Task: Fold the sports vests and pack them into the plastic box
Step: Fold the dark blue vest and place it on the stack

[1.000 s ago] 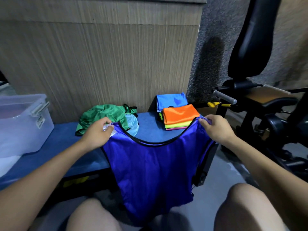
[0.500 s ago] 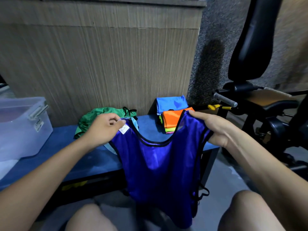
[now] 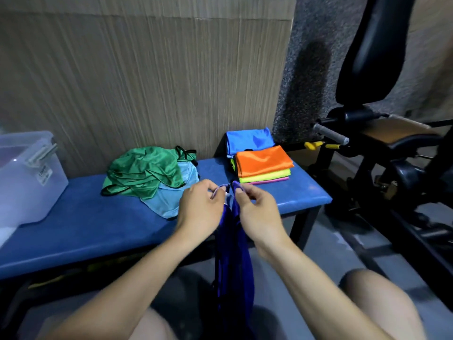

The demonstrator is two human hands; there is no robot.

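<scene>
The left hand [image 3: 199, 209] and the right hand [image 3: 255, 212] are hanging close together above the front edge of the blue padded surface [image 3: 81, 231], almost touching. Each grip is closing its curled fingers and thumb around 1 top corner of the dark blue vest [image 3: 232, 261], pinching the fabric near the shoulder straps. The 2 pinched corners are sitting side by side, so the vest is hanging doubled lengthwise in a narrow strip, falling past the edge of the surface and down between the person's bare knees. A small white label is showing at the left hand's fingertips.

On the surface behind the hands, a crumpled green vest [image 3: 144, 171] is lying on top of a light blue vest [image 3: 171, 195], both unfolded. To the right of them, a neat stack of folded vests [image 3: 263, 165] is sitting near the right end of the surface, with orange on top, yellow-green below it and a pink edge at the bottom. A folded bright blue vest [image 3: 250, 141] is lying just behind the stack, against the wood-grain wall [image 3: 147, 82].

The clear plastic box [image 3: 27, 177] is standing at the far left end of the surface, well apart from the hands, its latch handle facing the vests. Black gym equipment [image 3: 382, 143] is standing to the right of the surface.
</scene>
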